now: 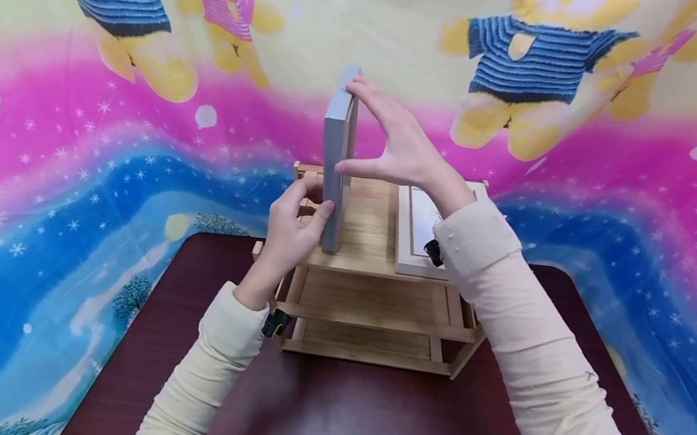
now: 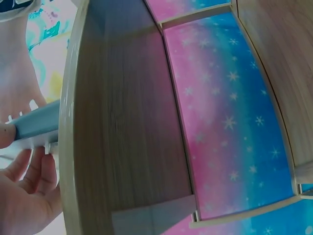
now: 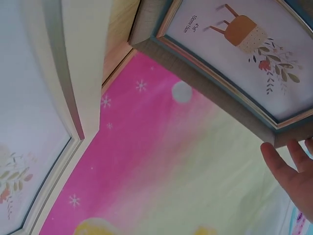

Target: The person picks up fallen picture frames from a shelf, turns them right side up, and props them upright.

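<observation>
the right sleeve [image 1: 525,329] covers part of the white frame [image 1: 419,219]; in the right wrist view, the edges cut the grey frame [image 3: 239,63].

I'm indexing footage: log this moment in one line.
left hand: pinches gray frame low; right hand: touches it higher; gray frame: upright at wooden shelf; white frame: on shelf's right

A grey, rectangular picture frame [image 1: 333,153] with a taupe front moulding stands upright, nearly edge-on, at the top board of a light-brown wooden rack [image 1: 371,220]. Its white printed insert [image 3: 234,58] bears an orange vessel with leafy sprigs. Contact between its lower edge and the board is uncertain.
</observation>
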### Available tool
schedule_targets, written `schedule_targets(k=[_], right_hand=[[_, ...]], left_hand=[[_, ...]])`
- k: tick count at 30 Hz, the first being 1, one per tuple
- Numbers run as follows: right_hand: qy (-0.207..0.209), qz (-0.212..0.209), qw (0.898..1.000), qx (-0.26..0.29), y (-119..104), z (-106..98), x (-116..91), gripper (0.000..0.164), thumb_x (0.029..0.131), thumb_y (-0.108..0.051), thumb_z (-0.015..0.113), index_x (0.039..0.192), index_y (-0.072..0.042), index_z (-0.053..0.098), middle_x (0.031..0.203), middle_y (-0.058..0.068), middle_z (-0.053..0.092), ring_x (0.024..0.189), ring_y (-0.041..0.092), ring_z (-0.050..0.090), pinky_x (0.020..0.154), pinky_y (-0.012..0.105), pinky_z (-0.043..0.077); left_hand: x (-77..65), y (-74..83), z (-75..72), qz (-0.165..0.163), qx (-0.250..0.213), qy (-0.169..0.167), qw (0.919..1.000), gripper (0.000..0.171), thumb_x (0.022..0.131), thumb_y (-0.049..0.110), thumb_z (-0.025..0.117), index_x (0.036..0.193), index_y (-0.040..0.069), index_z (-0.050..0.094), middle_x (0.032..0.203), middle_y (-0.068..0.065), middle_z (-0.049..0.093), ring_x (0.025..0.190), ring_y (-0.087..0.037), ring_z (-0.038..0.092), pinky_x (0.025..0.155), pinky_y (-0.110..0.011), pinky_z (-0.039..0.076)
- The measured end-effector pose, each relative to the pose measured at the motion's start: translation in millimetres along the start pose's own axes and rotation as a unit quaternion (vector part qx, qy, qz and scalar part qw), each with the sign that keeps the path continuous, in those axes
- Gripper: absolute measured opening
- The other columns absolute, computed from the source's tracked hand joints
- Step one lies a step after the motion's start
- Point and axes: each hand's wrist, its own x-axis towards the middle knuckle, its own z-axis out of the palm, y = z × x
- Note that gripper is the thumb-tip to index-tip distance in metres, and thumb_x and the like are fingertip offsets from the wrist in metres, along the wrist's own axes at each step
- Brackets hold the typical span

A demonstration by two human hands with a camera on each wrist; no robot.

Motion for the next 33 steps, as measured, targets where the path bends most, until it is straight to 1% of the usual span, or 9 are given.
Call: schedule_targets(k=[5, 10, 13, 16, 22, 24, 26, 30, 33], right_hand=[[-0.01, 0.001, 1.0, 0.018, -1, 0, -2, 0.089, 0.073, -0.034, 0.073, 0.145, -0.012, 0.024, 0.15, 0.004, 0.018, 0.135, 0.01, 0.016, 0.109, 0.035, 0.017], [-0.007, 0.016, 1.0, 0.013, -3, 4, -2, 0.091, 0.072, -0.037, 0.073, 0.145, -0.016, 0.023, 0.149, 0.002, 0.023, 0.132, 0.014, 0.026, 0.105, 0.039, 0.024], [-0.001, 0.015, 1.0, 0.008, -4, 6, -1, 0.092, 0.071, -0.038, 0.074, 0.145, -0.015, 0.024, 0.147, 0.002, 0.027, 0.128, 0.016, 0.031, 0.103, 0.04, 0.029], [0.0, 0.017, 1.0, 0.008, -4, 7, 0, 0.092, 0.071, -0.038, 0.074, 0.145, -0.015, 0.024, 0.146, 0.003, 0.029, 0.126, 0.018, 0.034, 0.101, 0.04, 0.031], [0.004, 0.017, 1.0, 0.003, -5, 6, 0, 0.089, 0.073, -0.037, 0.072, 0.145, -0.014, 0.025, 0.145, 0.003, 0.031, 0.125, 0.018, 0.036, 0.102, 0.04, 0.03], [0.008, 0.012, 1.0, -0.004, -5, 6, 0, 0.089, 0.073, -0.038, 0.072, 0.144, -0.013, 0.026, 0.144, 0.004, 0.032, 0.124, 0.018, 0.036, 0.102, 0.039, 0.03], [0.009, 0.009, 1.0, -0.008, -5, 5, 0, 0.089, 0.072, -0.038, 0.072, 0.144, -0.012, 0.026, 0.144, 0.005, 0.033, 0.124, 0.019, 0.037, 0.102, 0.04, 0.03], [0.008, 0.008, 1.0, -0.017, -5, 4, 0, 0.089, 0.073, -0.039, 0.072, 0.144, -0.011, 0.027, 0.144, 0.005, 0.033, 0.125, 0.02, 0.036, 0.103, 0.04, 0.03], [0.007, 0.008, 1.0, -0.02, -5, 4, 0, 0.089, 0.073, -0.039, 0.072, 0.144, -0.01, 0.027, 0.144, 0.006, 0.032, 0.126, 0.02, 0.036, 0.103, 0.039, 0.029]], left_hand=[[-1.3, 2.4, 8.1, 0.017, 0.02, 0.021, 0.9995, 0.022, 0.085, 0.005, 0.06, 0.105, -0.005, 0.057, 0.089, -0.016, 0.057, 0.082, -0.024, 0.056, 0.064, -0.035, 0.053], [-2.7, 4.8, 16.2, 0.021, 0.039, 0.035, 0.9984, 0.023, 0.084, 0.006, 0.062, 0.104, -0.005, 0.056, 0.09, -0.016, 0.057, 0.08, -0.023, 0.055, 0.064, -0.034, 0.053], [-3.0, 7.0, 19.2, 0.019, 0.046, 0.04, 0.998, 0.023, 0.084, 0.005, 0.062, 0.104, -0.005, 0.056, 0.092, -0.015, 0.056, 0.08, -0.022, 0.055, 0.064, -0.033, 0.053], [-2.8, 8.2, 19.7, 0.022, 0.051, 0.042, 0.9976, 0.023, 0.084, 0.004, 0.062, 0.103, -0.005, 0.056, 0.091, -0.016, 0.056, 0.079, -0.022, 0.055, 0.064, -0.031, 0.053], [-3.3, 3.3, 13.2, 0.031, 0.028, 0.039, 0.9984, 0.021, 0.084, 0.001, 0.055, 0.104, -0.007, 0.058, 0.09, -0.018, 0.057, 0.08, -0.025, 0.057, 0.064, -0.035, 0.053], [-3.3, 0.5, 10.2, 0.018, 0.029, 0.041, 0.9986, 0.024, 0.083, 0.0, 0.055, 0.106, -0.007, 0.058, 0.091, -0.019, 0.057, 0.081, -0.027, 0.057, 0.063, -0.037, 0.053], [-2.4, -2.5, 7.4, -0.008, 0.037, 0.033, 0.9987, 0.029, 0.082, 0.001, 0.057, 0.11, -0.006, 0.057, 0.093, -0.019, 0.057, 0.082, -0.028, 0.057, 0.062, -0.037, 0.054], [0.8, -6.4, 2.6, -0.076, 0.054, -0.01, 0.9956, 0.04, 0.082, 0.007, 0.059, 0.121, -0.002, 0.054, 0.101, -0.018, 0.057, 0.086, -0.027, 0.06, 0.063, -0.035, 0.054], [4.1, -6.6, -1.3, -0.098, 0.068, -0.042, 0.9919, 0.04, 0.083, 0.008, 0.059, 0.122, 0.0, 0.054, 0.103, -0.017, 0.059, 0.087, -0.026, 0.062, 0.064, -0.034, 0.054]])
